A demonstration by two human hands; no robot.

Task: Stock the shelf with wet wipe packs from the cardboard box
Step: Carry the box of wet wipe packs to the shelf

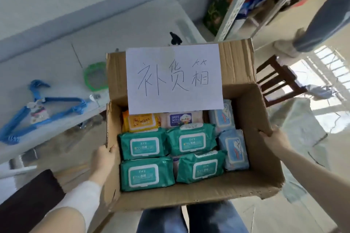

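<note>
Both hands are on the cardboard box (pixel 251 119). The left hand (pixel 103 154) grips the left wall, fingers curled over its rim, and the right hand (pixel 272 138) clamps the right wall. The box is carried in front of the body, and there's the risk: the near wall sags, so a tilt toward the body could spill packs. A dark chair (pixel 278 79) and another person's leg stand near the shelf (pixel 244 0), far right, so a bump is possible.

Inside are four green wet wipe packs (pixel 144 145) near, with a yellow pack (pixel 141 122) and a pink pack (pixel 180 118) behind. Pale blue packs (pixel 233 149) line the right wall. A handwritten paper sign (pixel 174 77) covers the far flap.
</note>
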